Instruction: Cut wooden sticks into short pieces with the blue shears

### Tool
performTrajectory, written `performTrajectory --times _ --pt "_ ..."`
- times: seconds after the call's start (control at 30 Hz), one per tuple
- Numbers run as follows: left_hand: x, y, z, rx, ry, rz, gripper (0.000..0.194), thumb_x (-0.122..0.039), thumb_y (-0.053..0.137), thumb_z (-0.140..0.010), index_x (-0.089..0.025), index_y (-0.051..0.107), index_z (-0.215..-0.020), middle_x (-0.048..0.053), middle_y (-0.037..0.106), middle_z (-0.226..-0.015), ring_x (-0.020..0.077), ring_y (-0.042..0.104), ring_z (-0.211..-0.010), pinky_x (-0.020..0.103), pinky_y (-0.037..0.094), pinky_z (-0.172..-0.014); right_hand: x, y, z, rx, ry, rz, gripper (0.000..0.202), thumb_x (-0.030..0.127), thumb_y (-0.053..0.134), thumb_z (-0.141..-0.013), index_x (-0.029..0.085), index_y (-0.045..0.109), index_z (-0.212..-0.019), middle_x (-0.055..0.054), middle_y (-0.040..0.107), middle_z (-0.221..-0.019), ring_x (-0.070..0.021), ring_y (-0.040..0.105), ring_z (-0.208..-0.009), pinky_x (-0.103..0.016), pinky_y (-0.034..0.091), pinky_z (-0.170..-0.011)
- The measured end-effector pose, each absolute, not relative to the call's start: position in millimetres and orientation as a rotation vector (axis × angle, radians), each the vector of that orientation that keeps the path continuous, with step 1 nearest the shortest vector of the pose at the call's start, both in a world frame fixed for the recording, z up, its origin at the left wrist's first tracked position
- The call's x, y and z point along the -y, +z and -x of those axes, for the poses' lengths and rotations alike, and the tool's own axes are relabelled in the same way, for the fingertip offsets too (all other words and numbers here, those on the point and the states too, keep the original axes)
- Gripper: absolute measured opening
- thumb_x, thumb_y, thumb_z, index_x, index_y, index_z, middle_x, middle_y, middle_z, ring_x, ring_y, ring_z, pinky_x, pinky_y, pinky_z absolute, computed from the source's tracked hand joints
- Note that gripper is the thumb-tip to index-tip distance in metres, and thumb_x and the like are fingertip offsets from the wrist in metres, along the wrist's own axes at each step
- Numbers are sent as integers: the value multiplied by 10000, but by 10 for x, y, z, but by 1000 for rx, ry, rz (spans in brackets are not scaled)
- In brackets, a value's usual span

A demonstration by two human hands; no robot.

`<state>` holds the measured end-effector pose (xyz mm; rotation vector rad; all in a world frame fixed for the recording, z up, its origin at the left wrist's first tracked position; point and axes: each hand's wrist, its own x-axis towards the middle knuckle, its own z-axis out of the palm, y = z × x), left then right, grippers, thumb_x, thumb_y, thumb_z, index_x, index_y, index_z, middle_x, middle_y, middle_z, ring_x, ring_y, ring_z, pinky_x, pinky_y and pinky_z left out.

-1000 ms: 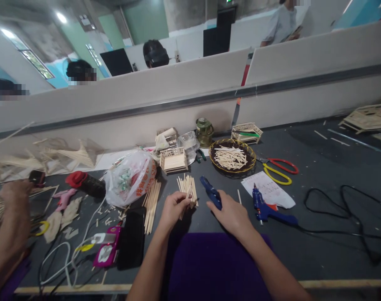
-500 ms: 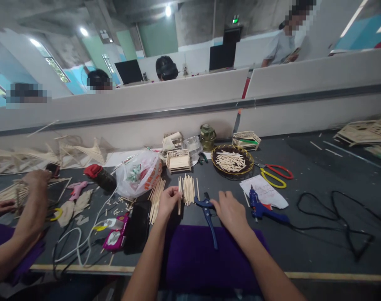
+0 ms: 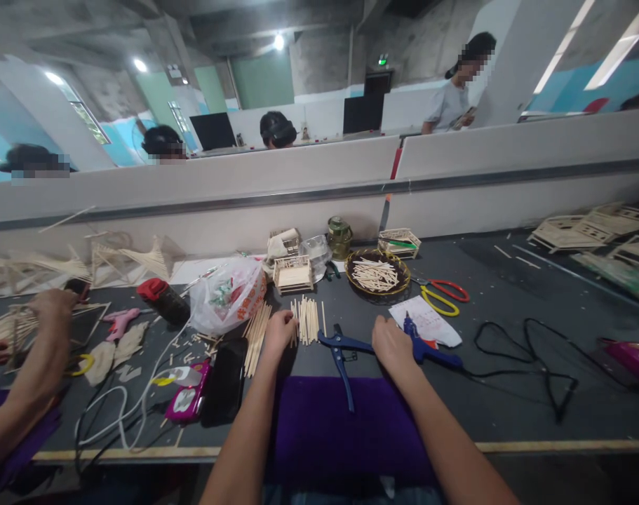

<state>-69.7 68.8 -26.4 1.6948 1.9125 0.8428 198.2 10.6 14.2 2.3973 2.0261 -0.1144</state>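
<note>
My left hand (image 3: 280,331) is closed at the left side of a row of thin wooden sticks (image 3: 308,319), its fingertips pinching a stick at the row's edge. My right hand (image 3: 393,345) is curled round the end of one handle of a blue hand cutter (image 3: 342,351). The cutter's other handle points toward me over a purple cloth (image 3: 345,435), and its handles are spread apart. Just right of my right hand lies a blue glue gun (image 3: 429,351). Longer sticks (image 3: 257,337) lie left of my left hand.
Behind are a basket (image 3: 403,289) of short sticks, a small stick frame (image 3: 292,275) and a green jar (image 3: 339,238). Red-and-yellow-handled scissors (image 3: 441,298) and paper (image 3: 448,330) lie right. A plastic bag (image 3: 224,294), a phone (image 3: 224,382) and a co-worker's arm (image 3: 40,372) are left.
My right hand has moved right along the cutter's handle to its end, its fingers now more curled. The stick by my left hand has come closer to the row. The view has shifted slightly.
</note>
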Motion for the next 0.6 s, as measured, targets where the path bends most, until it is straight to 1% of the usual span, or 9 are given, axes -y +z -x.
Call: performTrajectory --times 0.17,0.3,0.43,0.6 --pt "-606 -336 676 -1832 910 -1678 204 -186 613 -725 -144 701 -905 58 703 -850 171 630 -811 264 455 -753 -209 90 -2020 -1970 -139 -2433 271 42 335 -872 57 566 -1014 -202 628 -895 -251 681 -830 -301 506 -656" --pt "-536 -384 669 -1789 933 -1684 236 -183 590 -761 -132 684 -971 84 703 -943 168 636 -855 278 462 -808 -216 88 -2027 -1986 -131 -2429 249 37 367 -857 70 553 -1020 -197 617 -932 -242 681 -814 -293 507 -651" --pt "-501 -403 592 -1781 948 -1691 242 -164 586 -767 -143 677 -990 80 697 -986 161 637 -879 286 461 -844 -242 98 -2032 -1973 -99 -2459 260 41 377 -857 84 520 -1070 -200 594 -992 -227 680 -814 -280 504 -658" --pt "-455 -364 483 -1883 980 -1638 295 -126 576 -758 -134 661 -1041 92 696 -983 175 643 -887 306 463 -852 -324 44 -2073 -1966 -119 -2475 288 16 319 -865 59 518 -1069 -202 609 -943 -233 679 -820 -297 499 -679"
